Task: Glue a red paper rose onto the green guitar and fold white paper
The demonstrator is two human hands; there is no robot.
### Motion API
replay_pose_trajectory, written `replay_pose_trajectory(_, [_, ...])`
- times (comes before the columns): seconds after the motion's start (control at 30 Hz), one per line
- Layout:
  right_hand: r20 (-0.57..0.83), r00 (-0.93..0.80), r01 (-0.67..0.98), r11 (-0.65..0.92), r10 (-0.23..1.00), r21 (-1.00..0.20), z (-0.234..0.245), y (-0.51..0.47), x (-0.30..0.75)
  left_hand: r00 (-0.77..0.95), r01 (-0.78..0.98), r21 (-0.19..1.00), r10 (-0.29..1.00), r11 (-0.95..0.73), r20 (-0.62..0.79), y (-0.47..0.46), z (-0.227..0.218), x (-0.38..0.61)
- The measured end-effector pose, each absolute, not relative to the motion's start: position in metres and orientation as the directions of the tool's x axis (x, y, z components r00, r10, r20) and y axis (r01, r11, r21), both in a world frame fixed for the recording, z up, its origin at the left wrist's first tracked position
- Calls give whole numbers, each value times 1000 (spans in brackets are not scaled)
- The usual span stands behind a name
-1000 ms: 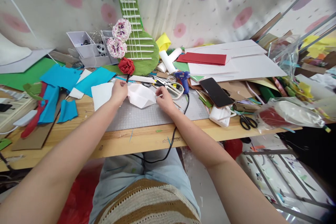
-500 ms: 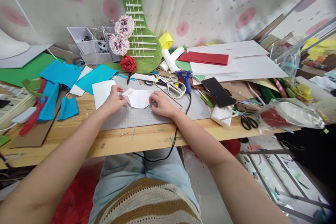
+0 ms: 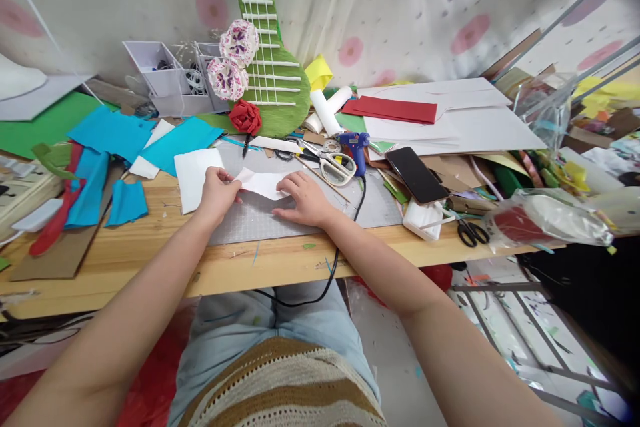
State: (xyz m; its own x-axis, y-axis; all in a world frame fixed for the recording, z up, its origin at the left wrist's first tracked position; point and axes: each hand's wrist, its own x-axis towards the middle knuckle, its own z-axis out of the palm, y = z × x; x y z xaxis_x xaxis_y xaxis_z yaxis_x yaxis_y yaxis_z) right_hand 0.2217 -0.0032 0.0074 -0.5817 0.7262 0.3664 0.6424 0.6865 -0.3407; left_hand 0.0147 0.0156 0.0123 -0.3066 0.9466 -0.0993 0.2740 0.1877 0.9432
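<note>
A small folded piece of white paper spans the gap between my hands over the grey cutting mat. Its left end is pinched between the thumb and fingers of my left hand. At the right end, the fingers of my right hand bend over the paper, with the thumb lower down near the mat. A flat white sheet lies partly behind my left hand. Behind my right hand are white-handled scissors and a blue glue gun.
A green guitar shape with paper flowers stands at the back. Blue paper pieces lie left. To the right are a phone, black-handled scissors and red folded paper on white boards. A black cord hangs over the table edge.
The white paper now looks narrower and flatter. My right hand has shifted slightly left over its right end, with the thumb extended lower. My left hand still grips the left end.
</note>
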Motion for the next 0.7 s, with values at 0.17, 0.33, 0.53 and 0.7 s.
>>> replay_pose_trajectory(0.17, [375, -527, 700, 640, 763, -318, 9, -4, 221, -265, 299, 941, 961, 160, -79, 11, 10, 13])
replay_pose_trajectory(0.33, [373, -525, 696, 638, 765, -329, 5, -1, 226, 84, 511, 844, 986, -164, 141, -8, 15, 6])
replay_pose_trajectory(0.53, [319, -533, 688, 621, 783, -376, 4, 0, 228, 223, 665, 635, 916, -393, 334, -19, 18, 4])
replay_pose_trajectory(0.7, [298, -511, 683, 591, 806, -429, 9, -1, 231, 83, 806, 497, 894, -320, 441, -21, 20, 10])
